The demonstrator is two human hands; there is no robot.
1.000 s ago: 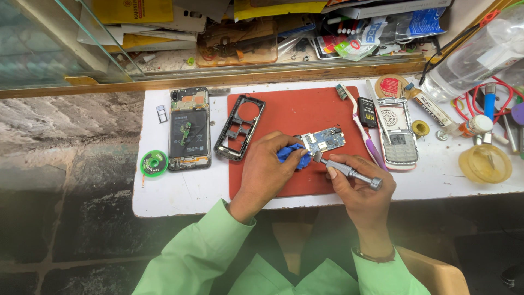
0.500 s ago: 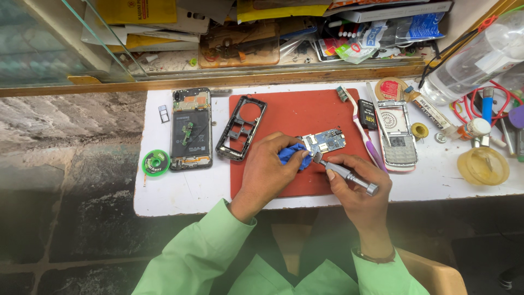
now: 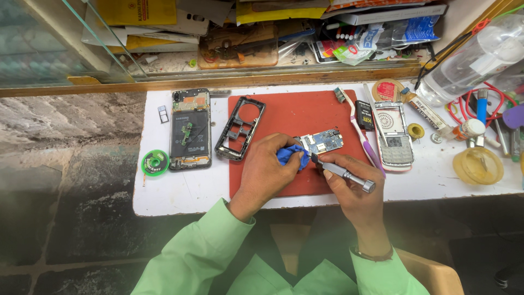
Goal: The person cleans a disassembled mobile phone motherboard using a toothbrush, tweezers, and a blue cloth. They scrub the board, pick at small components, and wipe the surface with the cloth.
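Note:
On the red work mat (image 3: 295, 117) lies a small phone circuit board (image 3: 323, 141). My left hand (image 3: 267, 169) pinches a blue cloth (image 3: 292, 154) against the board's left end. My right hand (image 3: 349, 188) grips a slim silver screwdriver (image 3: 344, 173), its tip touching the board's lower left edge. Both sleeves are light green.
A black phone frame (image 3: 240, 128) lies on the mat's left edge. An opened smartphone (image 3: 190, 130) and a green solder wick spool (image 3: 155, 162) sit left of it. Right of the mat are a toothbrush (image 3: 360, 128), a white keypad phone shell (image 3: 393, 134), a yellow lid (image 3: 478, 165) and a clear bottle (image 3: 475, 60).
Both hands stay on the board with only small shifts; the screwdriver tip has moved slightly closer to the board's edge.

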